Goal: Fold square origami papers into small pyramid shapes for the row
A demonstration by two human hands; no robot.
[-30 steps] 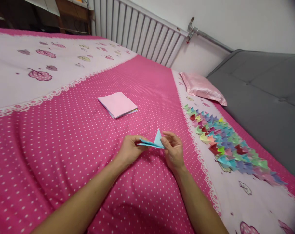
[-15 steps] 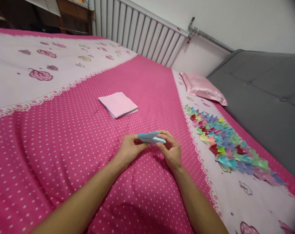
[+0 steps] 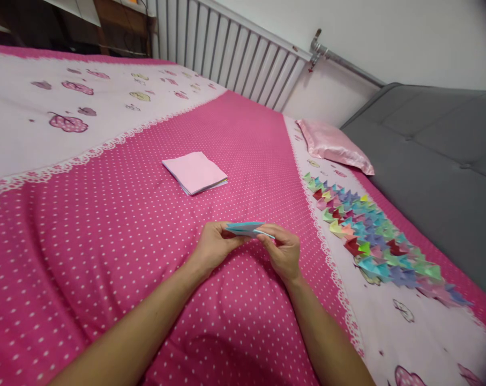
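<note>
**Blue folded paper [image 3: 245, 227] over a very pink bed [image 3: 126, 241]**

So I've got this small piece of blue paper in front of me, up over the dotted pink part of the sheet, folded into a thin, flat-ish shape. Both my hands are on it. My left hand [image 3: 212, 245] is pinching the left end between thumb and fingers, and my right hand [image 3: 285, 251] has the right end, thumb below and fingers along the top. Can't tell whether my knuckles touch the sheet, and the finer creases are too small to make out.

A bit further out, between my hands and the radiator [image 3: 232, 51] edge of the bed, there's a stack of square paper [image 3: 196, 172] lying flat. Top sheet's pale pink, with other colours peeking out underneath.

Then off to my right, along the headboard [image 3: 427, 128] edge, sit rows and rows of pointy folded paper pieces [image 3: 371, 238]: green, turquoise, purple, red, pink, some yellow. They're packed close together on the pale printed band, just past the lace border [image 3: 327, 246]. Beyond them, towards the corner where the headboard and radiator edges meet, is a shiny pink pillow [image 3: 335, 145].
</note>
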